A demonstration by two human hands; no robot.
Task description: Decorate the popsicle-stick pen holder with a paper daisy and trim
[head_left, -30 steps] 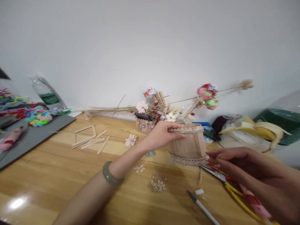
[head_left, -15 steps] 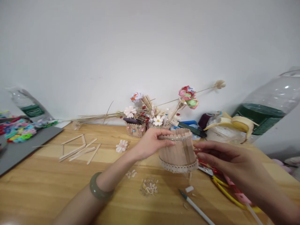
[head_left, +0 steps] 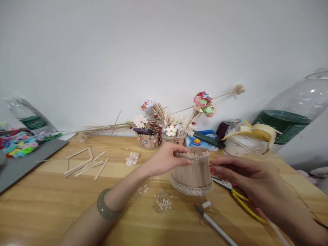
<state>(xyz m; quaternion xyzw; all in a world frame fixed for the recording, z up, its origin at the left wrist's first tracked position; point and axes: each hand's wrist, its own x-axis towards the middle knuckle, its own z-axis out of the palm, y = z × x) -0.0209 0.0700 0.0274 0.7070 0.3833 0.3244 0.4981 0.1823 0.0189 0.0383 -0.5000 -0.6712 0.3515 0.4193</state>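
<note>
My left hand (head_left: pixel 170 159) pinches the upper left rim of a basket made of wooden sticks (head_left: pixel 192 172), thumb outside and fingers over the edge. White lace trim (head_left: pixel 191 189) runs round the basket's lower edge, and a glittery band circles it near the top. At the basket's right side is my right hand (head_left: pixel 230 169), its thumb and fingertips pressed together; what they hold, if anything, is hidden. Scissors with yellow handles (head_left: pixel 247 205) lie partly beneath my right hand. A white pen (head_left: pixel 215 225) rests below the basket on the wooden table (head_left: pixel 64 208).
Loose sticks (head_left: pixel 84 165) and a pale flower (head_left: pixel 132 159) lie to the left. Small decorated baskets (head_left: pixel 148 141) with flowers stand at the wall. A banana peel (head_left: pixel 266 131) and a large bottle (head_left: pixel 289 112) are at the right; small chips (head_left: pixel 163 201) lie in front.
The basket has dropped slightly and moved a little left, its top opening showing more. My right hand has stayed beside it, with its fingers a little closer together.
</note>
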